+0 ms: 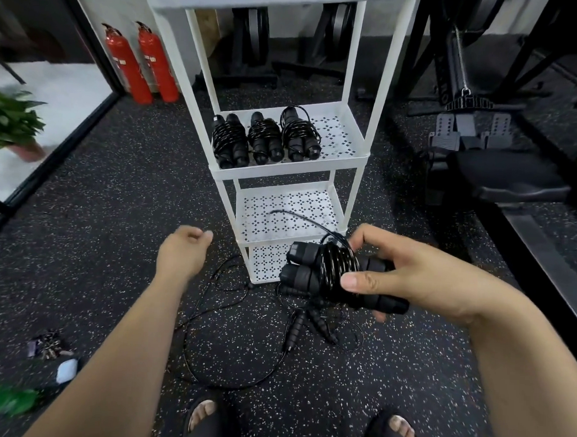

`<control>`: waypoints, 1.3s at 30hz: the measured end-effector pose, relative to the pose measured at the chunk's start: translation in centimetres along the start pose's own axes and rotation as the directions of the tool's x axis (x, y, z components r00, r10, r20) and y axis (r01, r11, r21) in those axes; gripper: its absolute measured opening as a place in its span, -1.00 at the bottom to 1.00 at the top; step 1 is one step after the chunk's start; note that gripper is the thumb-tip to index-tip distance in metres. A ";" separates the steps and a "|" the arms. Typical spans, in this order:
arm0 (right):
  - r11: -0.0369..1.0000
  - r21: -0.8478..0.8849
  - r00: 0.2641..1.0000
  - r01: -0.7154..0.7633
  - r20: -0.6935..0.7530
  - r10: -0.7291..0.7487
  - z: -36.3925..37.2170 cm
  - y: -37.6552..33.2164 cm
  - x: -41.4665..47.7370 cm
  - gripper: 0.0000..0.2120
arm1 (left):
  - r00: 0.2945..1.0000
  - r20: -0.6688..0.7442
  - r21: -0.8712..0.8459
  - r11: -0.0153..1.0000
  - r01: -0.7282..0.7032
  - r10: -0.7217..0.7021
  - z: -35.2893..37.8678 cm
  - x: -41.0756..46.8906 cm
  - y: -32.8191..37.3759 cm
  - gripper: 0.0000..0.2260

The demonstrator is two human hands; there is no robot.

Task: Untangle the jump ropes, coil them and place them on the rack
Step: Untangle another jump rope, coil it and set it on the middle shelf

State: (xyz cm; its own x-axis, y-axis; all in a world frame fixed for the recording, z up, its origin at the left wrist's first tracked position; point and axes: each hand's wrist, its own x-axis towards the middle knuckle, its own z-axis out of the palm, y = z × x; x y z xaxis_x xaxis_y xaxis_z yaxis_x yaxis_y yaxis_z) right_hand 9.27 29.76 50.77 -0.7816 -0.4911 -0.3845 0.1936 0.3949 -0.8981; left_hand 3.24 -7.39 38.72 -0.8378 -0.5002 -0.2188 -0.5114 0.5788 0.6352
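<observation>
The head view looks down past both bare forearms at a white rack (282, 174) standing on a dark speckled floor (101, 211). The right hand (419, 278) grasps a coiled jump rope (331, 272): the thumb presses on the near side and the fingers curl round the far side of its two black handles, which lie side by side with the cord wound round their middle. The bundle is held in the air in front of the rack's lowest shelves, and a free cord end (297, 218) arcs up from it over the perforated lower shelf (265, 201). The left hand (181, 253) hangs apart from the bundle, to its left, with fingers loosely curled and nothing in them. On the rack's middle shelf lie three wound ropes in a row towards its left side — the left bundle (229, 141), the middle bundle (265, 140) and the right bundle (300, 135) — each with its handles paired and pointing forward; the right part of that shelf is bare. On the floor just in front of the rack's foot lies a tangle of loose ropes (296, 326), with black handles crossing one another and thin cord looping out to the left and towards the person's feet. Those feet, in black sandals (205, 418), stand at the bottom edge. Behind the rack on the left stand two red fire extinguishers (126, 62) against a wall, and a green plant (12, 120) shows at the left edge. Black gym equipment (463, 126) fills the right side.
</observation>
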 end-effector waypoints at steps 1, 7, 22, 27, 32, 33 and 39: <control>1.000 -0.008 1.000 0.000 0.000 0.000 0.1 0.1 0.1 -0.61 | 1.000 -0.019 -0.065 0.998 -0.017 0.016 -0.4 -0.5 1.0 -0.75; 1.000 -0.016 0.999 0.010 0.031 -0.010 0.7 0.3 0.7 -0.59 | 0.952 0.079 -0.358 0.899 -0.250 0.297 -1.6 -5.4 6.5 -0.86; 0.999 0.024 0.987 0.040 0.152 -0.044 1.5 0.1 0.9 -0.54 | 0.568 0.550 -0.583 0.768 -0.265 0.613 -0.2 -10.2 9.3 -0.76; 0.994 0.099 0.984 0.053 0.162 -0.069 1.5 -0.5 0.6 -0.60 | 0.556 0.665 -0.596 0.803 -0.006 0.498 -0.2 -10.8 9.4 -0.61; 0.974 0.185 0.977 0.128 0.145 -0.156 1.5 -0.3 0.7 -0.63 | 0.608 0.627 -0.648 0.759 0.060 0.487 -0.5 -11.1 9.8 -0.66; 0.961 0.232 0.972 0.153 0.139 -0.188 1.6 -0.4 0.8 -0.63 | 0.646 0.596 -0.659 0.751 0.053 0.477 -0.2 -11.1 9.5 -0.68; 0.896 0.404 0.951 0.186 0.156 -0.268 1.3 -0.2 0.4 -0.46 | 0.733 0.486 -0.516 0.833 -0.198 0.476 1.9 -10.5 8.7 -0.78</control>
State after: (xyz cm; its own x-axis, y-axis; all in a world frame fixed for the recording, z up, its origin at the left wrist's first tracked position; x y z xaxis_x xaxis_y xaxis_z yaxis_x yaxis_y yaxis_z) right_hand 9.70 28.49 50.57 -0.7023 -0.6941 -0.1582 0.2673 -0.0512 -0.9622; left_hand 7.20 4.18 45.14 -0.9503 0.2219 -0.2185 -0.1614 0.2492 0.9549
